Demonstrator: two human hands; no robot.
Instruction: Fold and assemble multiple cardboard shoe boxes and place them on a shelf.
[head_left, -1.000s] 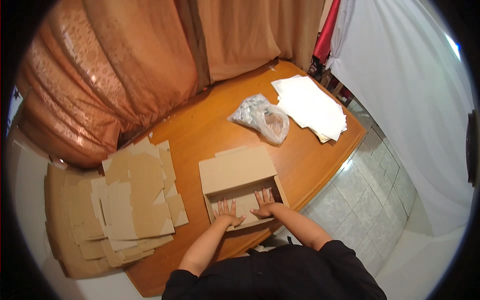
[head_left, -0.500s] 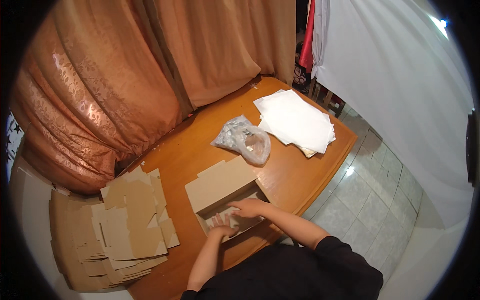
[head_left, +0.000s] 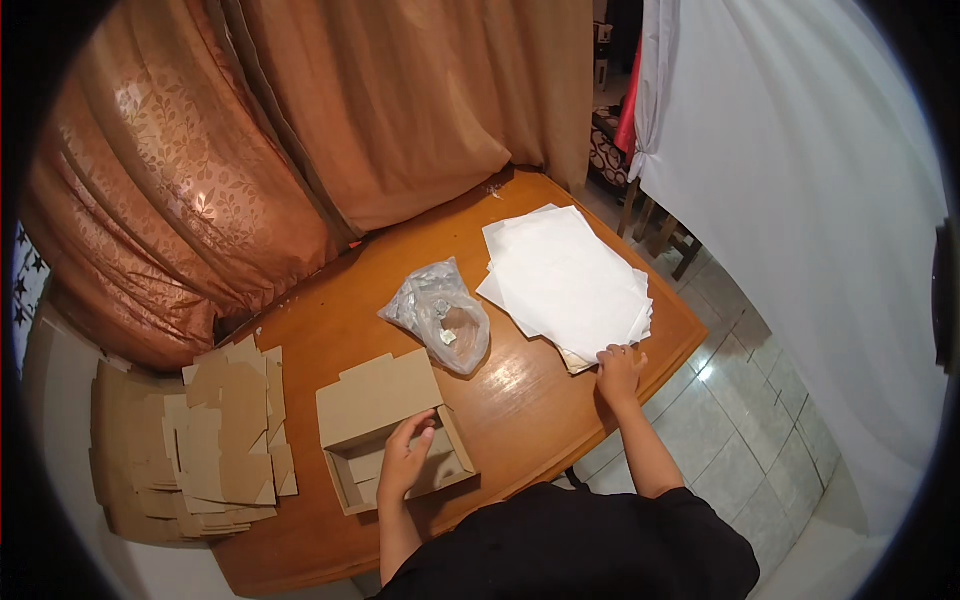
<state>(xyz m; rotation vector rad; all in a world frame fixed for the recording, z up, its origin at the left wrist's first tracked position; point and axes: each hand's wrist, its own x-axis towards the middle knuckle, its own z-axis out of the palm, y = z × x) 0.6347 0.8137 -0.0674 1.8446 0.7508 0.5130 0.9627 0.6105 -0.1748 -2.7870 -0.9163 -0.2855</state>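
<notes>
An open cardboard box (head_left: 460, 445) stands near the table's front edge with its lid (head_left: 385, 393) folded back. My left hand (head_left: 405, 458) hovers over its opening, thumb and fingers slightly bent and apart, holding nothing. To the right, a stack of white paper sheets (head_left: 570, 275) lies with uneven edges. My right hand (head_left: 620, 375) is at the stack's near right corner, fingers curled over the edge of the paper. Whether it pinches one sheet or several cannot be seen. A crumpled clear plastic bag (head_left: 425, 300) with small light pieces inside sits between box and paper.
Flattened cardboard pieces (head_left: 225, 440) are piled at the left end of the wooden table (head_left: 530, 420). Orange curtains (head_left: 390, 120) hang along the far side, touching the table's back edge. A white cloth (head_left: 780, 180) hangs to the right above the tiled floor (head_left: 730, 420).
My right hand has left the box and moved right to the paper stack. My left hand has lifted from inside the box. The view has shifted, so the table things appear farther left.
</notes>
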